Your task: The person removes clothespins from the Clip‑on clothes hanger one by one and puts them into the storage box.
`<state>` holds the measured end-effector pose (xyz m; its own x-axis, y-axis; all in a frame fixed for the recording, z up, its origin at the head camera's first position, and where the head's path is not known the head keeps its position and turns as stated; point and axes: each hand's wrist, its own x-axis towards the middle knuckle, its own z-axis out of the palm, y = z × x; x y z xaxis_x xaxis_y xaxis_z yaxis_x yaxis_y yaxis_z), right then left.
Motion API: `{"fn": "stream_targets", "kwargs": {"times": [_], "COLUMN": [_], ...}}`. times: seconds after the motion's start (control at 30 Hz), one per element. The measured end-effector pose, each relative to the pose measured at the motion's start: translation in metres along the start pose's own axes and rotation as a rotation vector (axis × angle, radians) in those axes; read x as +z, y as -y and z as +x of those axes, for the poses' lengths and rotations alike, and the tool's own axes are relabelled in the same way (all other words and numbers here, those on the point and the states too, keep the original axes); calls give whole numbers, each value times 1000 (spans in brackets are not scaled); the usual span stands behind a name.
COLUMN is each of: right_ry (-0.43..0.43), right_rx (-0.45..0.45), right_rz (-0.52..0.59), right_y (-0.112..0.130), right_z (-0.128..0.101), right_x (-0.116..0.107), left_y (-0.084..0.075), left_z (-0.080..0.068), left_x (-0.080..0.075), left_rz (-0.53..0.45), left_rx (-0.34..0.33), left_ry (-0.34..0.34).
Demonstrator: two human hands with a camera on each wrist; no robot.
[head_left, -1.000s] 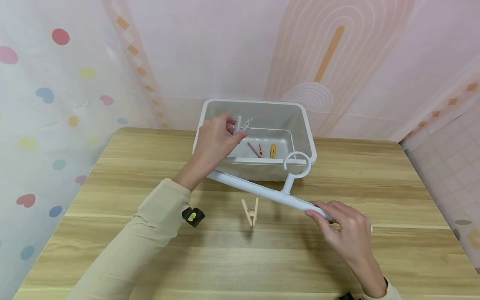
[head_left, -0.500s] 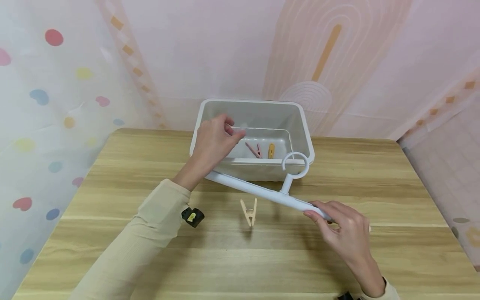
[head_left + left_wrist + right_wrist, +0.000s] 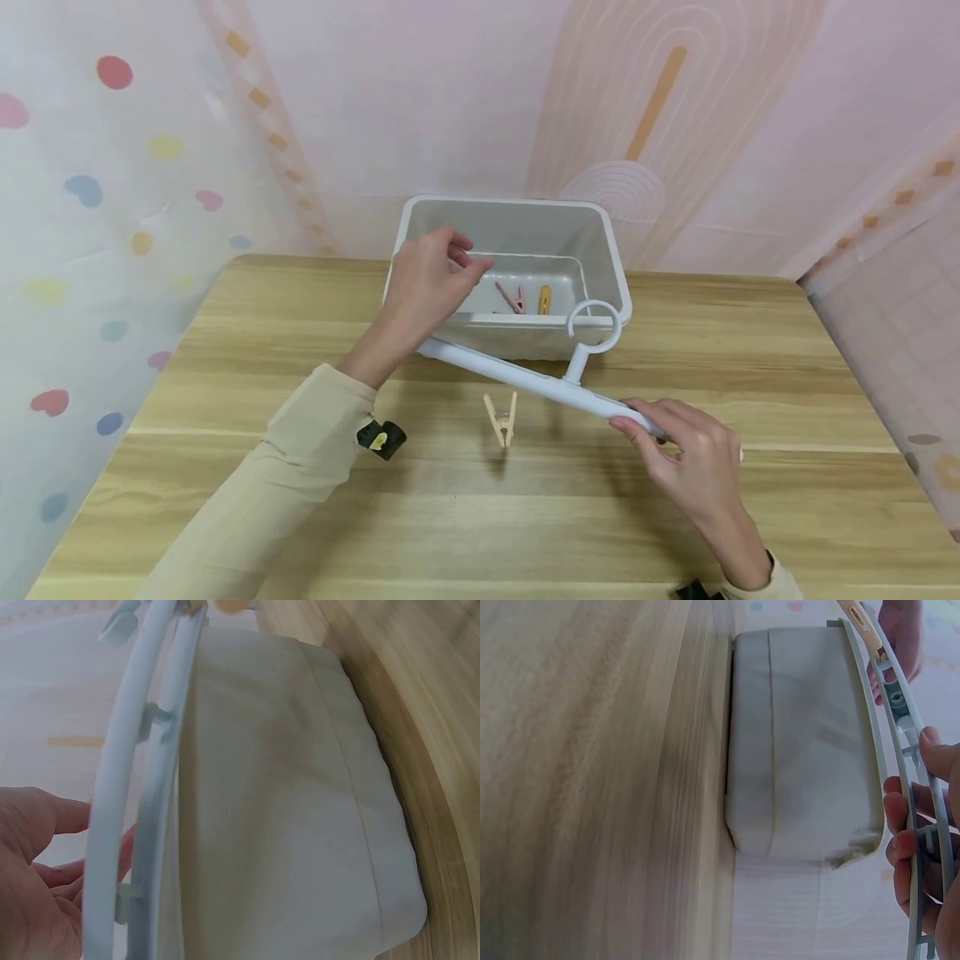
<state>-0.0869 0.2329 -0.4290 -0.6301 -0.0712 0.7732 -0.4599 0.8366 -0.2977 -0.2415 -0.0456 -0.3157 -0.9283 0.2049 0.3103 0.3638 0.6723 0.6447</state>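
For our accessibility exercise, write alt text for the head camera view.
A person's right hand grips one end of a white hanger bar above a wooden table, a beige clothespin hanging from it. The left hand hovers over a white bin holding a pink clothespin and an orange clothespin.

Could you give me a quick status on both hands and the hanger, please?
Left hand over bin, holding nothing. Right hand grips hanger. One beige peg hangs from it.

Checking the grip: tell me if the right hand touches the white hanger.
Touching. The head view shows the right hand with fingers curled round the white hanger's end.
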Motion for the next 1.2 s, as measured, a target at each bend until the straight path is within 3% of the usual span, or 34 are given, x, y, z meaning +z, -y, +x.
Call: {"fn": "stream_targets", "kwargs": {"times": [0.53,0.83,1.2], "right_ry": [-8,-11,-2], "right_rx": [3,4,17], "right_rz": [-7,-10,1], "right_y": [-2,-1,-1], "right_z": [3,1,0], "right_x": [1,2,3], "left_y": [-7,-16,-22], "left_z": [-13,-35,-61], "left_x": [-4,-10,-9], "left_rz": [-55,-157,-268], "left_rx": [58,59,129], "left_ry": [-31,-47,-60]}}
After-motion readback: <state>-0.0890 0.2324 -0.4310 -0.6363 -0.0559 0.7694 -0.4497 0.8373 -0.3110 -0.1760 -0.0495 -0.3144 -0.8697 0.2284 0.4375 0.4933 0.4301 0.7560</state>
